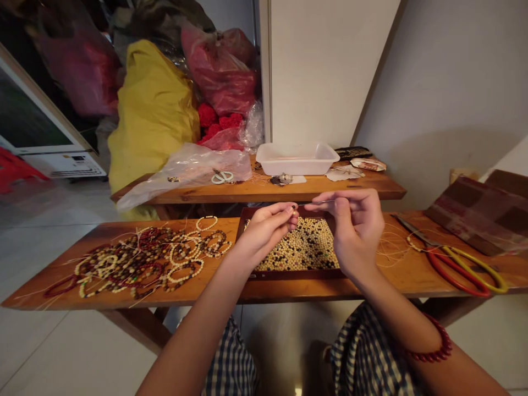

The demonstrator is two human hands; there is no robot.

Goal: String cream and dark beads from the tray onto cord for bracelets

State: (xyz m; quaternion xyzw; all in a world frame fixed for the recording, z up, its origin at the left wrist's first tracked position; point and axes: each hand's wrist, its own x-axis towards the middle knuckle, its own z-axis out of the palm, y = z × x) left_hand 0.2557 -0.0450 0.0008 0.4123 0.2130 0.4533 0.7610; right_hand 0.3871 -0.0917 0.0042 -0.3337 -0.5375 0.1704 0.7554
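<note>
Above a dark tray (289, 274) of small cream and dark beads (301, 245), my two hands are close together. My left hand (270, 228) pinches a small dark bead (293, 207) between thumb and fingertips. A thin needle (325, 202) is pinched in my right hand (352, 225), and its tip points left to the bead. Whether the needle is inside the bead is too small to tell. Thin thread (391, 247) and a short strand of beads (413, 245) lie on the bench right of the tray.
Bead bracelets (144, 261) heap on the bench (231, 291) at left. Large scissors (457, 264) and a cardboard box (482, 209) lie at right. The rear bench (264, 192) holds a white plastic container (297, 159), small scissors (223, 176) and a plastic bag (193, 165).
</note>
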